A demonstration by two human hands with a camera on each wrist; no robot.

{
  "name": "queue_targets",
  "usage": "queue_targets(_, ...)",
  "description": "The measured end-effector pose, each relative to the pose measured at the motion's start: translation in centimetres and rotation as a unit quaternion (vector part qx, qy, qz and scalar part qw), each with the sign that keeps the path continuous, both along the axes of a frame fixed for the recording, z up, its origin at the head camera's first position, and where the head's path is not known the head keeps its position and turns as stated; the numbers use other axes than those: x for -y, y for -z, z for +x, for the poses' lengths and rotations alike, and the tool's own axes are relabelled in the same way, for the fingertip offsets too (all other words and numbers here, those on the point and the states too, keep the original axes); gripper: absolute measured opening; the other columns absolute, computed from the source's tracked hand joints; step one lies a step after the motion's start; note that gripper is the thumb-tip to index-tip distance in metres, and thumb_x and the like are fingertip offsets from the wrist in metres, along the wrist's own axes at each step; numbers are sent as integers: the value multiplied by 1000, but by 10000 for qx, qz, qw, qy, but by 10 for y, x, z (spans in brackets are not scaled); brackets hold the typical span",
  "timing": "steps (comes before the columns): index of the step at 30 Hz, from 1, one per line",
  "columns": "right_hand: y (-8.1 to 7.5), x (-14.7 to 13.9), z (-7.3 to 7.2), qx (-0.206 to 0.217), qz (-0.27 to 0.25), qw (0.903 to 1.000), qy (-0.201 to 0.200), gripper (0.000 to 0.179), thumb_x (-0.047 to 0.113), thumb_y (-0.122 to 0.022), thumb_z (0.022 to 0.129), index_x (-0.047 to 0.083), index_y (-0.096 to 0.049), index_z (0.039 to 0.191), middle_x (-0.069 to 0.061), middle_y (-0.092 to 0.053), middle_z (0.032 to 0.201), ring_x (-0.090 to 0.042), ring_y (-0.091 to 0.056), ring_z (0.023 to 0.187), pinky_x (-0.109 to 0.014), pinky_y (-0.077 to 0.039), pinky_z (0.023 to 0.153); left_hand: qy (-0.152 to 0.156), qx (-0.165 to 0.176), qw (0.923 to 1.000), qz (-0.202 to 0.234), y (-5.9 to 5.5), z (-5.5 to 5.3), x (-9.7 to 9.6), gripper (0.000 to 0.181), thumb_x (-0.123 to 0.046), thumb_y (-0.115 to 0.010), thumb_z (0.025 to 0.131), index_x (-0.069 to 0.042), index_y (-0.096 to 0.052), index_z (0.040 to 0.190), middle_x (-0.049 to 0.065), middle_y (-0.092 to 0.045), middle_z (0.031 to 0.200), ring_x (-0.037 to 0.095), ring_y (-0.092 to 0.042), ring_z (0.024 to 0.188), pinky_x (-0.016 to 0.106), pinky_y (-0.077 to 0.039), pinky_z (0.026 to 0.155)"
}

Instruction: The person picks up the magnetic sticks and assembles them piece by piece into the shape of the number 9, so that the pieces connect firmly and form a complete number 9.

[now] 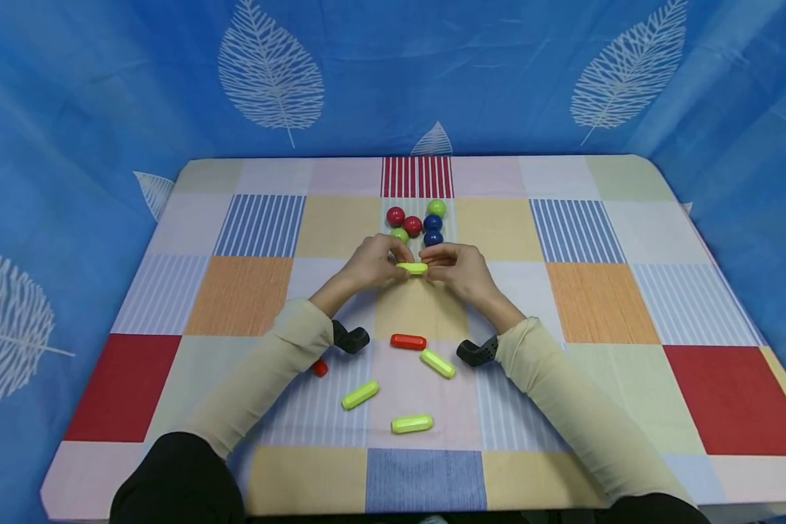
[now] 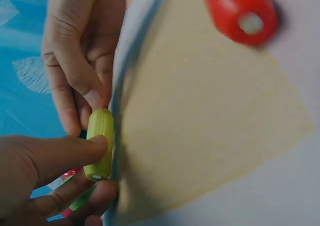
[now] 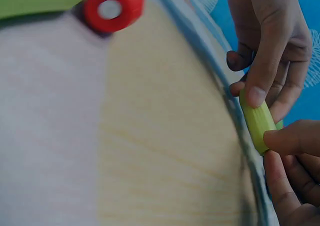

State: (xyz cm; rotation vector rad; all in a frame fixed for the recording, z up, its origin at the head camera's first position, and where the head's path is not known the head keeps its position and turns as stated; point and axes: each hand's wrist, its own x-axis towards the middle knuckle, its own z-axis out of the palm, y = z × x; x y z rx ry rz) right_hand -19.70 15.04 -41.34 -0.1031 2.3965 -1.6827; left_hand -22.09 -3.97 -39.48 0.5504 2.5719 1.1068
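Note:
Between the two hands is a yellow-green ribbed stick (image 1: 413,268) with a small pale disc on its end, close over the cloth. My left hand (image 1: 376,260) pinches its left end, thumb on top in the left wrist view. The other end is pinched by my right hand (image 1: 458,268), whose thumb (image 3: 290,137) lies on the stick. Just beyond the fingers sit two red balls (image 1: 396,216), two blue balls (image 1: 433,223), a green ball (image 1: 437,208) and another green ball (image 1: 399,235), partly hidden by the left hand.
Nearer the body lie a red stick (image 1: 408,341) and three yellow-green sticks (image 1: 437,363). Another red stick (image 1: 319,367) is partly covered by the left forearm. A patchwork cloth (image 1: 229,295) covers the table; blue leaf-print curtain (image 1: 393,73) surrounds its back and sides.

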Motion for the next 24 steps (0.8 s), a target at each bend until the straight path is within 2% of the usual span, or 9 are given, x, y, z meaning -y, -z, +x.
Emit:
queue_targets(4,5,1,1,34,3,10000,-13,31,-9,-71,83,-4,-69,113,-20,-70,107,-26,-67,97,-20,-54,75,46,-124,9994,-320,4,0,-2,14,-3,-78,80,-6,-73,92,6,-68,90,20,-59,86,33,-46,76)
queue_targets(9,3,-1,2,-20,66,10000,5,31,-7,-72,83,-4,-69,114,-19,-70,108,-26,-67,97,-20,-54,76,29,-109,9994,-323,5,0,-4,15,-2,-78,80,-5,-72,92,6,-67,91,20,-59,86,33,-47,76)
queue_targets(15,-10,-8,-4,-304,332,9979,469,33,2,-75,84,3,-70,116,-13,-69,111,-23,-63,99,-24,-50,73,-11,-75,9993,-357,5,1,-4,16,-2,-78,79,-5,-71,93,6,-66,91,19,-58,86,32,-47,76)
queue_targets(19,-12,-11,-13,-376,358,9949,866,45,6,-77,81,4,-65,124,-12,-64,121,-25,-60,108,-32,-51,82,-28,-104,9993,-354,4,2,-3,16,-2,-79,79,-6,-71,93,6,-67,90,19,-58,86,32,-47,76)
queue_targets(24,-6,-11,-22,-201,274,9924,1186,54,8,-79,81,2,-58,130,-15,-61,125,-28,-58,114,-38,-49,95,4,-100,9992,-384,5,3,-4,16,-2,-79,79,-6,-71,93,5,-67,91,19,-59,87,32,-48,77)
